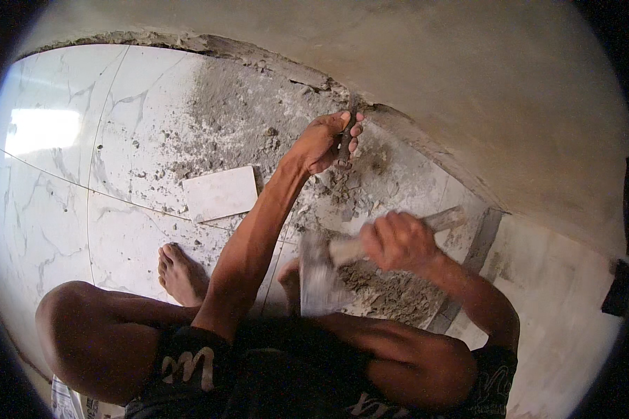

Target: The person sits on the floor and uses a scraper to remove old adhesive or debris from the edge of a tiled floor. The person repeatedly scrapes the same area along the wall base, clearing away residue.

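My left hand (325,143) grips a dark metal chisel (345,143), its tip set against the floor where the tiles meet the plastered wall (468,77). My right hand (398,241) is closed on the wooden handle of a hammer (321,272), whose blurred grey head hangs low to the left of the hand. Grey mortar rubble (391,290) lies on the floor under the hammer. I am squatting, with my bare foot (180,274) on the marble-pattern tiles.
A small loose white tile piece (220,193) lies on the dusty floor left of my arm. White veined floor tiles (63,167) spread out to the left. A dark strip (479,251) runs along the floor at right.
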`<state>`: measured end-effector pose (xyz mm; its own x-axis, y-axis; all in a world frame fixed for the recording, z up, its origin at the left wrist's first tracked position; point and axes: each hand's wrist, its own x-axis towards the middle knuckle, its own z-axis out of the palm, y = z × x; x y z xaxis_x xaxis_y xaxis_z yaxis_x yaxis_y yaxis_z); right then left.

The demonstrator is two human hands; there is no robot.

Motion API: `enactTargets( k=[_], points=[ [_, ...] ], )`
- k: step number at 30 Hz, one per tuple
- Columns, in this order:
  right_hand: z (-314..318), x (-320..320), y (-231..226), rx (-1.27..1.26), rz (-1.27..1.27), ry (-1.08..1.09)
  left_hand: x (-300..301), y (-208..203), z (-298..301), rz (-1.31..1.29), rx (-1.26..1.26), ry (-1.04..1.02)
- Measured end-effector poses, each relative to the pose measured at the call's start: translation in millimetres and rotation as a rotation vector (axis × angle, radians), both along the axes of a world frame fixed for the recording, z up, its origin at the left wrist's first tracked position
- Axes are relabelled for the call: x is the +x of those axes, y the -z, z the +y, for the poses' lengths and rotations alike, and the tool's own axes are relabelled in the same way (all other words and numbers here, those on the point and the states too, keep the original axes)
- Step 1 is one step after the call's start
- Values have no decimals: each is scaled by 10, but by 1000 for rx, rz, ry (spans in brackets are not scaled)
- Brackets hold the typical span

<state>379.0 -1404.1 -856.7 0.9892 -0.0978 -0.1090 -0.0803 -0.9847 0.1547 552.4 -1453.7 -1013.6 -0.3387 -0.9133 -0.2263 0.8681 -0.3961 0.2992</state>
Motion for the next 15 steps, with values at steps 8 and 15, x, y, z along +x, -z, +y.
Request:
enactTargets(
  k=[8,15],
  points=[
    [-179,-192,155,-67,151,276,-50,23,-41,4,-4,-16],
    [-280,-219,181,-59,-40,11,-55,-82,-44,-10,15,-12]
  ],
)
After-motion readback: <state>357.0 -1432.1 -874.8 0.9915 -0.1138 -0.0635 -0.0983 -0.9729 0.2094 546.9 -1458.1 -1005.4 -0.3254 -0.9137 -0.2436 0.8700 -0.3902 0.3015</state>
